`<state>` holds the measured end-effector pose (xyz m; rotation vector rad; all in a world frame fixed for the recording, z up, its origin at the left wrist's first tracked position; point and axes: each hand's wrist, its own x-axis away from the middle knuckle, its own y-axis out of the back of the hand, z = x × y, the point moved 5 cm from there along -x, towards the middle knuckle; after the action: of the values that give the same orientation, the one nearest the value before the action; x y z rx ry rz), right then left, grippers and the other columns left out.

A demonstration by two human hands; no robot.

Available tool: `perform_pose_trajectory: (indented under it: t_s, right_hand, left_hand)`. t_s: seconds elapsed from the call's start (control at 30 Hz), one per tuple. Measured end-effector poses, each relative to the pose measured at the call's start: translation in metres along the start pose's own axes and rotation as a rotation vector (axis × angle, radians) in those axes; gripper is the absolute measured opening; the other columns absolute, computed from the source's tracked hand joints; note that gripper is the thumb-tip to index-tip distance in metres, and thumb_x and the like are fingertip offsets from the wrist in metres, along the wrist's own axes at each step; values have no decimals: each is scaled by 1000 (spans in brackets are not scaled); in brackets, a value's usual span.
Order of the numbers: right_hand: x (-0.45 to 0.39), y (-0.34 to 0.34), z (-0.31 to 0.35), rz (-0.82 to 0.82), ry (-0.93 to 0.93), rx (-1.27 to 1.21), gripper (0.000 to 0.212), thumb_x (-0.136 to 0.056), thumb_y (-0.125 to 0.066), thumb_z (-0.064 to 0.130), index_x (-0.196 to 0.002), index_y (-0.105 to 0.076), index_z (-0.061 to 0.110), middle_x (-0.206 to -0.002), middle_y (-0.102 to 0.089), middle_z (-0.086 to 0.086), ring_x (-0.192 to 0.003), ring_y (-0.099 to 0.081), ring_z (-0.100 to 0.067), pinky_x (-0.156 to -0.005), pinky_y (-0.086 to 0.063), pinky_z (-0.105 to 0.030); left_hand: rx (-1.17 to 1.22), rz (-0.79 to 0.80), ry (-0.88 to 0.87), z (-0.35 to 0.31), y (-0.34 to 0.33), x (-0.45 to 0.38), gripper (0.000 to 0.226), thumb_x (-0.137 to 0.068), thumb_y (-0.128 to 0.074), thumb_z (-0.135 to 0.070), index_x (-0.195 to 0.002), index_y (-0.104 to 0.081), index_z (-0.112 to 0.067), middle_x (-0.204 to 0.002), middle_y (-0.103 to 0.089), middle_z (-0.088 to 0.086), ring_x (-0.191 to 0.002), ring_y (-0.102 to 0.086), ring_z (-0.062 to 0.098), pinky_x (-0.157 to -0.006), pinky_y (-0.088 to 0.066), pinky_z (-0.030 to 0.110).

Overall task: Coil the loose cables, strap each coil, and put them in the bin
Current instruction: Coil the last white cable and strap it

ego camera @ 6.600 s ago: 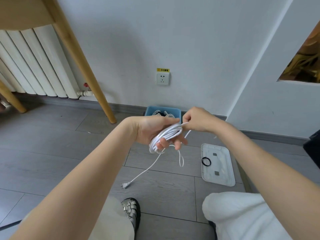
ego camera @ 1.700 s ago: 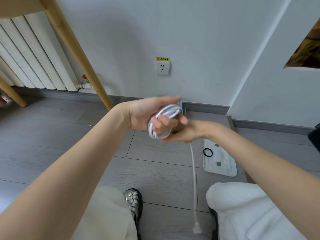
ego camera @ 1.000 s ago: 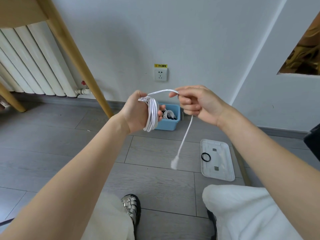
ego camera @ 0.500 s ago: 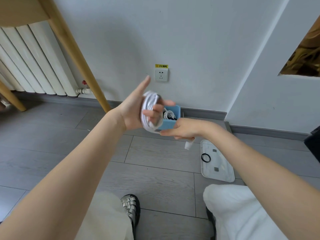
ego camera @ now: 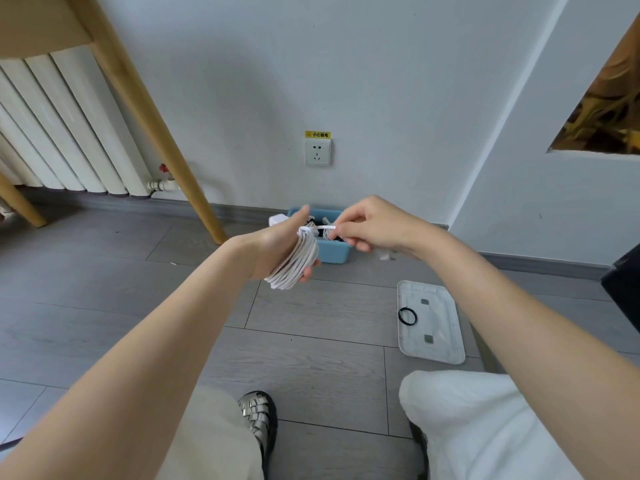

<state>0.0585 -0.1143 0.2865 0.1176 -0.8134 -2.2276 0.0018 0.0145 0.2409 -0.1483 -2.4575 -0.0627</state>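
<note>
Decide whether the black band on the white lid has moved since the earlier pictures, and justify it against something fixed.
No. The black band lies by the near-left edge of the white lid, beside the lid's upper grey square, as in every earlier picture; only the camera has shifted.

A white radiator (ego camera: pixel 62 133) stands against the wall on the left. A slanted wooden leg (ego camera: pixel 149 123) comes down to the grey floor (ego camera: pixel 104 299) in front of it. A white wall socket (ego camera: pixel 318 152) has a small yellow sticker (ego camera: pixel 318 134) just above it. A silver woven shoe (ego camera: pixel 258 420) shows at the bottom, between light trouser legs (ego camera: pixel 485 427).
</note>
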Motion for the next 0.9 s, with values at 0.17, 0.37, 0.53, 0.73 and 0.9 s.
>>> perform_pose_trajectory:
  t_s: [0.17, 0.37, 0.53, 0.73, 0.9]
  right_hand:
    - [2, -15, 13, 82, 84, -132, 24, -90, -46, -6, -109, -60, -9, -85, -67, -13, -66, -64, -12, -62, -52, -18]
    - [1, -33, 16, 128, 65, -254, 10, -88, -60, 2, -96, -57, -5, -95, -69, -22, -66, -69, -15, -57, -54, -20]
    - [-5, -34, 3, 129, -38, 56, 32, -87, -63, 32, -78, -66, 2, -79, -71, -12, -69, -69, -18, -70, -56, -25]
    - [-8, 0, 13, -118, 250, 320, 38, -84, -64, 10, -121, -56, 18, -131, -55, -2, -123, -49, -18, -101, -39, -31]
    - [-11, -49, -14, 107, 402, 577, 56, -77, -74, 17, -127, -48, 19, -130, -47, 0, -122, -34, -8, -106, -31, -28]
  left_hand:
    - [238, -165, -195, -12, 12, -6, 65, -91, -35, -63, -88, -58, -2, -67, -58, 8, -53, -56, 17, -52, -50, 21]
    - [276, -213, -283, -18, 10, -7, 33, -92, -55, -38, -90, -60, -6, -72, -62, 8, -56, -59, 18, -50, -48, 22]
    - [462, -149, -385, -28, 8, -4, 16, -96, -50, -17, -83, -56, -8, -47, -44, -9, -39, -44, 2, -44, -41, 15]
    - [-85, 7, -110, -5, 6, -5, 18, -87, -62, -10, -71, -55, -14, -47, -38, -7, -37, -34, 4, -43, -38, 16]
    - [-401, 367, 9, 6, -27, -3, 21, -86, -59, -1, -71, -49, -12, -45, -40, -6, -39, -37, 6, -47, -40, 18]
